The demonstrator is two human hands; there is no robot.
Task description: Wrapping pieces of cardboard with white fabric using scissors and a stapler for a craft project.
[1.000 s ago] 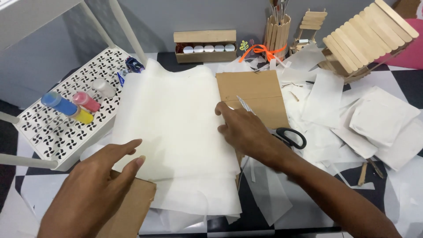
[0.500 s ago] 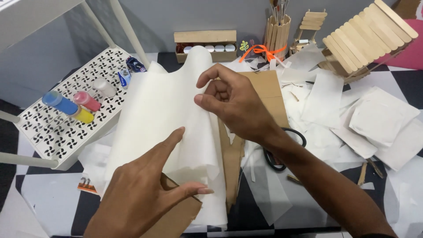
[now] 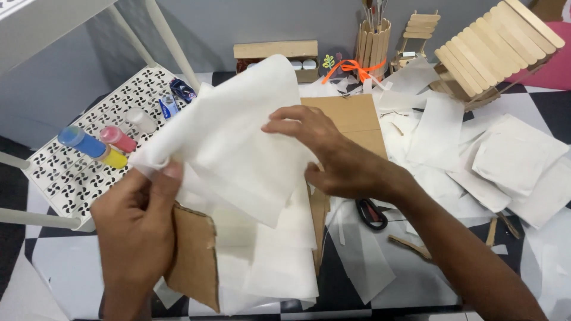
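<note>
A large sheet of thin white paper (image 3: 238,137) is lifted off the table and held between both hands. My left hand (image 3: 140,220) pinches its near left corner with thumb and fingers. My right hand (image 3: 339,157) grips its right edge, fingers on top and thumb under. Below the sheet lie more white sheets (image 3: 279,261) and a torn piece of brown cardboard (image 3: 193,255). A larger brown cardboard panel (image 3: 351,119) lies flat behind my right hand.
Black-handled scissors (image 3: 372,214) lie just right of my right wrist. A white perforated shelf (image 3: 77,172) at left carries small paint bottles (image 3: 89,145). Wooden-stick crafts (image 3: 493,53), a stick-built cup (image 3: 373,41), a wooden box (image 3: 276,56) and scattered white paper pieces (image 3: 511,160) fill the back and right.
The flat sheet has been picked up: my right hand lifted its right edge, then my left hand left the sheet's surface and pinched the near left corner, raising it off the cardboard.
</note>
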